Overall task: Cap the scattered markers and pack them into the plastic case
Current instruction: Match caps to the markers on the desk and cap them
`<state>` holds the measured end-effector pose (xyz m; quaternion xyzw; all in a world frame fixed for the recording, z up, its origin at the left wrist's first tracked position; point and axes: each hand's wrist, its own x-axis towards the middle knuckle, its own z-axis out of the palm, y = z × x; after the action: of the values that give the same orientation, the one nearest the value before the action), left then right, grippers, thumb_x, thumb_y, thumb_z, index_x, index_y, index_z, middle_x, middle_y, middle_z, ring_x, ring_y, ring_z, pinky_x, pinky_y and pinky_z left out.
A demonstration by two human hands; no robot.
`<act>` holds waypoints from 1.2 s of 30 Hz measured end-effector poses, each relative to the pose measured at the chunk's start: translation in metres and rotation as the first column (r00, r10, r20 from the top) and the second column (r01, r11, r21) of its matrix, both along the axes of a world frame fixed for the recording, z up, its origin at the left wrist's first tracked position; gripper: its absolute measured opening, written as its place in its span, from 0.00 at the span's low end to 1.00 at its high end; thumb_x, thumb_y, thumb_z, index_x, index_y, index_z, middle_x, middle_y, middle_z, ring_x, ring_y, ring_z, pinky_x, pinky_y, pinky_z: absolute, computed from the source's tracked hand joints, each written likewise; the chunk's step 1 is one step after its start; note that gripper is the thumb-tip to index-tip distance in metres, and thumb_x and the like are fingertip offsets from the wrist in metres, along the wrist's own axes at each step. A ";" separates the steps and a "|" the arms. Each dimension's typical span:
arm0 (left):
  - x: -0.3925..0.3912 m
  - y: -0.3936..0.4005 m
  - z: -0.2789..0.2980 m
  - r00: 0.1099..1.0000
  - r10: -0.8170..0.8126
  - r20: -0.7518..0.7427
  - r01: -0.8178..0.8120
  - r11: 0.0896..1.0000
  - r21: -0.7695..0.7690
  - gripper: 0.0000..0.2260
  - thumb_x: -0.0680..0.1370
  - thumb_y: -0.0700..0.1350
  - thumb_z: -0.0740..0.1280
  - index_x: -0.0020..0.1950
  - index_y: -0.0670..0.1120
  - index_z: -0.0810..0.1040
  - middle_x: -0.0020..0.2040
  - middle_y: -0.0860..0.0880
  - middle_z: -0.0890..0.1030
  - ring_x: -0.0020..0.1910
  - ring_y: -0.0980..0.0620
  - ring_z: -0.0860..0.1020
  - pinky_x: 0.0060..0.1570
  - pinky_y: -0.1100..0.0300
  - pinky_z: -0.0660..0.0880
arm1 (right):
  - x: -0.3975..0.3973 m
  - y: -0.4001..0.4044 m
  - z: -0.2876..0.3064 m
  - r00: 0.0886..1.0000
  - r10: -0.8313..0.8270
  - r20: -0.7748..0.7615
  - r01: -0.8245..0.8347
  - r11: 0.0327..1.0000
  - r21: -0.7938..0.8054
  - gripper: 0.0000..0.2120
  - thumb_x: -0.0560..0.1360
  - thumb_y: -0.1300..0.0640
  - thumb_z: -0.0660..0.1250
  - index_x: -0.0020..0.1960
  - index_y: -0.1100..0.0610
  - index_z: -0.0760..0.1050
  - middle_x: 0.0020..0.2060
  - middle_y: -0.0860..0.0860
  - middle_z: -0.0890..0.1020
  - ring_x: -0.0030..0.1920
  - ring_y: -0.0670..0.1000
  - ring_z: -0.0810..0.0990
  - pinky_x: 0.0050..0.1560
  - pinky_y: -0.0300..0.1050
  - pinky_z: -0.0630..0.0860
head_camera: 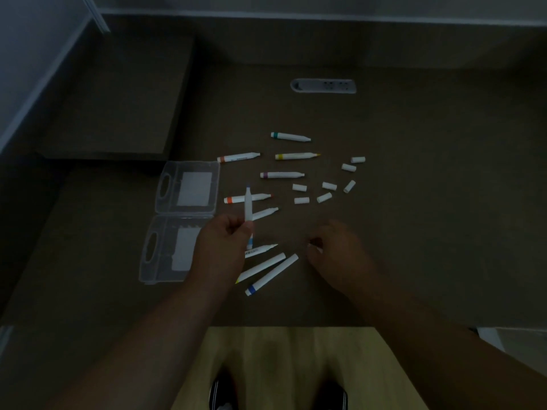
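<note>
1. Head view, far left of both hands: we see the plastic case [183,223] lying opened flat on the table [414,232], both clear halves up, with nothing in it that we can make out. It looks light and thin-walled, so we judge it will slide if nudged and wants steadying when we load it.

2. Our left hand [222,247] is curled around the blue marker [248,208], pinching its lower barrel so the bare tip points away from us. We judge the marker light, stiff and smooth; mid-barrel is the safe hold, clear of the inky tip.

3. Just beyond and under that hand lie more uncapped markers: the orange marker [247,198], the purple marker [281,174], and farther off the teal marker [290,136]. Between our hands, two capped markers [266,272] lie side by side.

4. Our right hand [334,247] is curled, with a small white piece at its fingertips, likely a cap [313,248], though the dim light leaves that uncertain.

5. Beyond the right hand, the loose caps [325,187] lie scattered; small and round, they will roll or flick away easily. Nothing blocks the path between the hands.

6. Far beyond, a socket strip [324,85] sits in the table, well apart.
</note>
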<state>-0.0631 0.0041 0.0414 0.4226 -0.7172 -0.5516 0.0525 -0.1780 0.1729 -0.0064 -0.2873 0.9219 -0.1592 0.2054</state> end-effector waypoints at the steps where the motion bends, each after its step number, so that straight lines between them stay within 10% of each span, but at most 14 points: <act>1: -0.001 0.000 0.000 1.000 -0.001 0.001 0.001 1.000 0.006 0.05 0.81 0.47 0.64 0.46 0.54 0.78 0.44 0.52 0.80 0.44 0.55 0.79 0.41 0.60 0.74 | -0.004 -0.003 0.002 0.999 -0.033 -0.038 0.032 0.999 -0.027 0.08 0.78 0.50 0.65 0.54 0.50 0.78 0.52 0.46 0.74 0.50 0.44 0.72 0.51 0.39 0.69; 14: -0.011 -0.002 0.000 0.999 0.004 -0.038 -0.003 1.000 0.014 0.07 0.81 0.47 0.64 0.44 0.57 0.76 0.44 0.54 0.80 0.45 0.57 0.78 0.42 0.61 0.74 | -0.066 -0.067 -0.003 0.961 0.153 -0.230 -0.124 0.983 0.138 0.16 0.77 0.60 0.65 0.64 0.55 0.76 0.63 0.55 0.75 0.64 0.54 0.73 0.64 0.48 0.71; 20: -0.013 -0.003 -0.004 0.999 0.017 -0.040 -0.016 0.999 0.030 0.05 0.80 0.47 0.64 0.46 0.57 0.76 0.46 0.54 0.80 0.46 0.57 0.79 0.44 0.60 0.75 | -0.061 -0.064 0.009 0.988 -0.134 0.083 0.141 0.986 -0.086 0.12 0.78 0.59 0.67 0.61 0.53 0.79 0.57 0.52 0.81 0.57 0.50 0.79 0.59 0.46 0.76; 24: -0.018 -0.002 -0.003 0.999 0.018 -0.028 -0.017 0.999 0.033 0.06 0.81 0.47 0.64 0.46 0.56 0.76 0.46 0.53 0.80 0.46 0.57 0.79 0.45 0.59 0.77 | -0.048 -0.057 0.044 0.553 -0.323 0.768 0.662 0.729 -0.171 0.07 0.77 0.60 0.69 0.54 0.54 0.80 0.48 0.52 0.82 0.45 0.48 0.80 0.40 0.41 0.78; 28: -0.026 0.000 0.001 0.999 0.008 -0.045 -0.005 0.998 0.063 0.04 0.81 0.46 0.64 0.50 0.51 0.78 0.47 0.52 0.80 0.45 0.56 0.78 0.39 0.63 0.73 | -0.038 -0.051 0.053 0.092 -0.233 0.968 0.830 0.554 0.055 0.05 0.75 0.62 0.70 0.50 0.58 0.80 0.38 0.53 0.82 0.37 0.47 0.79 0.37 0.39 0.76; 36: -0.039 0.005 0.009 0.996 0.029 -0.085 -0.016 0.990 0.143 0.04 0.81 0.46 0.64 0.53 0.51 0.78 0.49 0.51 0.81 0.45 0.56 0.78 0.41 0.62 0.73 | -0.029 -0.042 0.050 -0.054 -0.228 0.972 0.835 0.524 0.169 0.04 0.76 0.61 0.69 0.50 0.59 0.80 0.38 0.53 0.81 0.36 0.47 0.79 0.30 0.38 0.76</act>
<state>-0.1019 0.0095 0.0509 0.4091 -0.6682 -0.6186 0.0595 -0.2071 0.1307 0.0440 0.2424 0.5455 -0.5933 0.5401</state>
